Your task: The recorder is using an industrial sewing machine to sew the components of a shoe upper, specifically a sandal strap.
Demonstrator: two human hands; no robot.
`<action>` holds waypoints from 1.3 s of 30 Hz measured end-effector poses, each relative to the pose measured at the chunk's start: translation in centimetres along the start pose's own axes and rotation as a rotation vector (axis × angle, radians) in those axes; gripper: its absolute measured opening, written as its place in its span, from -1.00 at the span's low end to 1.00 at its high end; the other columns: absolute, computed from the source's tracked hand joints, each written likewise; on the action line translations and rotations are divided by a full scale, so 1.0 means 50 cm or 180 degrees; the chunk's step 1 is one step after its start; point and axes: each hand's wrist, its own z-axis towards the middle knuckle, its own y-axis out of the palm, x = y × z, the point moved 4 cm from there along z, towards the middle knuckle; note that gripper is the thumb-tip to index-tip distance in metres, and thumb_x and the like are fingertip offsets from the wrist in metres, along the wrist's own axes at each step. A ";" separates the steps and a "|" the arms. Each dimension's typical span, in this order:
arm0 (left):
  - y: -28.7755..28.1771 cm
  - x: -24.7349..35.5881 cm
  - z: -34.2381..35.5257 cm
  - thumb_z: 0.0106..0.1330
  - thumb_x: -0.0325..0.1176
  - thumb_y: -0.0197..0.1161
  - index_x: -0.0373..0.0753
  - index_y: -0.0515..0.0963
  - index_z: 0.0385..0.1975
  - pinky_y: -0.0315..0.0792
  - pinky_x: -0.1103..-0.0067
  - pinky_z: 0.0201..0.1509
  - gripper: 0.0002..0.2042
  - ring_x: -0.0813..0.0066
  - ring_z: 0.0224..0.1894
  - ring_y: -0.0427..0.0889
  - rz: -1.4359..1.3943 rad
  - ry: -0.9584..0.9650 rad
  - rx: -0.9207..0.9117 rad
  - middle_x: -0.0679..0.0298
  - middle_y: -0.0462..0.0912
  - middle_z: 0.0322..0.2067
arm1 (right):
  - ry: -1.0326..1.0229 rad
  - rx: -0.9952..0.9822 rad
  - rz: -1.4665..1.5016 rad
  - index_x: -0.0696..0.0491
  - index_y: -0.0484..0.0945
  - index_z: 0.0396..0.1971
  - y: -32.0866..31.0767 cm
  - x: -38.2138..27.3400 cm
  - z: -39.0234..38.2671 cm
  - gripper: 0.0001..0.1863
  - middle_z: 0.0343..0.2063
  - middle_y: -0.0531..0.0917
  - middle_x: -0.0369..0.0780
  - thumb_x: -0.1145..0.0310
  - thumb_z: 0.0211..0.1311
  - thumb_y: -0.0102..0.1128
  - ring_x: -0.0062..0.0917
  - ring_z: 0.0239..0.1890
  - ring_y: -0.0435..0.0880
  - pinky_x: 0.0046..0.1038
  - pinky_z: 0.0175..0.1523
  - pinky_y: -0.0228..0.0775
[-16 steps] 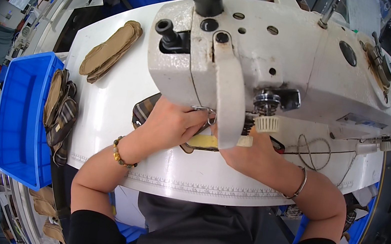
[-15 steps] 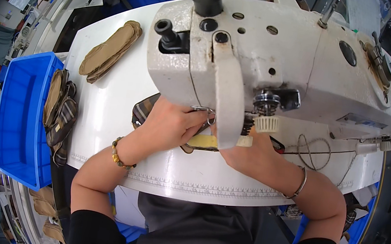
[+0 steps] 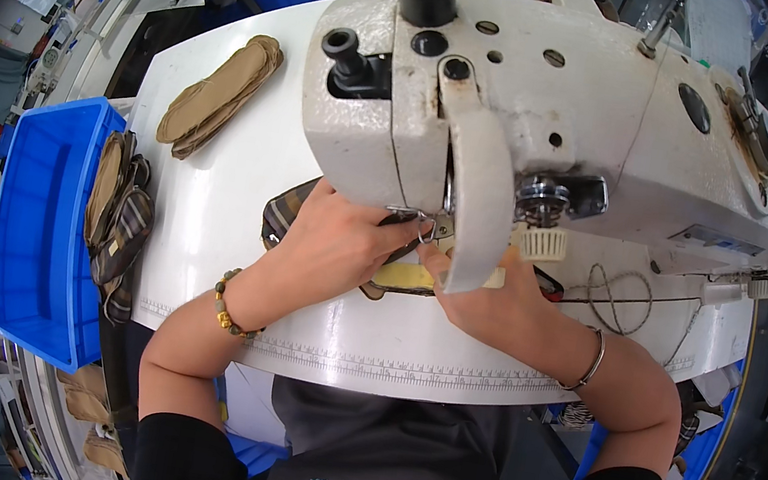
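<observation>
A plaid fabric piece [image 3: 283,212], dark with tan checks, lies under the head of the white sewing machine [image 3: 527,83]. My left hand [image 3: 330,237] is closed on it, fingertips pinched close to the needle area. From the right, my right hand [image 3: 495,296] grips the same work, thumb and finger near the presser foot. The machine's white lever [image 3: 479,205] hides part of that hand. Between the two hands shows a yellow strip [image 3: 401,275] along the near edge of the work.
A stack of tan sole-shaped pieces [image 3: 222,97] lies on the white table [image 3: 224,315] at the far left. A blue bin [image 3: 46,239] stands beside the table, plaid pieces [image 3: 121,236] hanging over its rim. A loose cord [image 3: 615,300] curls on the right.
The machine head appears slightly farther right in view. My right thumb and finger show more plainly near the presser foot. Both hands keep their hold, with hardly any shift.
</observation>
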 end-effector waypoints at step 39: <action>0.016 -0.026 -0.011 0.06 -0.39 0.38 -0.06 0.76 -0.19 0.49 0.39 -0.43 -0.73 0.24 -0.49 0.63 -0.0010 -0.0052 -0.0002 0.28 0.64 -0.52 | -0.0117 -0.0349 0.0012 0.06 0.62 -0.71 0.022 0.021 -0.020 -0.79 -0.57 0.57 -0.18 0.27 -0.10 0.40 -0.30 -0.48 0.68 -0.27 -0.41 0.47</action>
